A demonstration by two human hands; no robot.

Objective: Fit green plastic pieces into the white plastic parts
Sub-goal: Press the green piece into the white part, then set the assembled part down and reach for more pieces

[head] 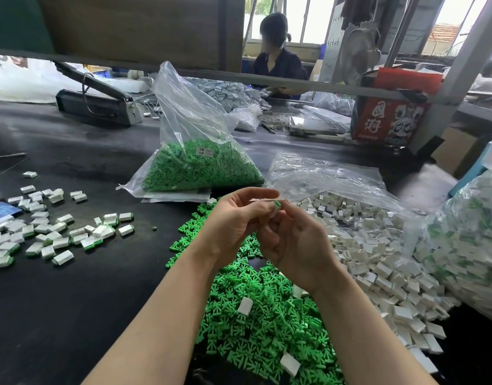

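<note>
Green piece (277, 203) pinched btwn both hands

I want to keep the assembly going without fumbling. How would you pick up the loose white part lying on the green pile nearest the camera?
Take the white part by its two long flat sides, coming down from above with thumb and forefinger. It lies flat on top of the green pieces, unburied, with its broad face up, so the side walls look free to pinch.

workshop | bagged green pieces (200, 165) | heat sealer (97, 104) | worker opposite (278, 62)
</note>
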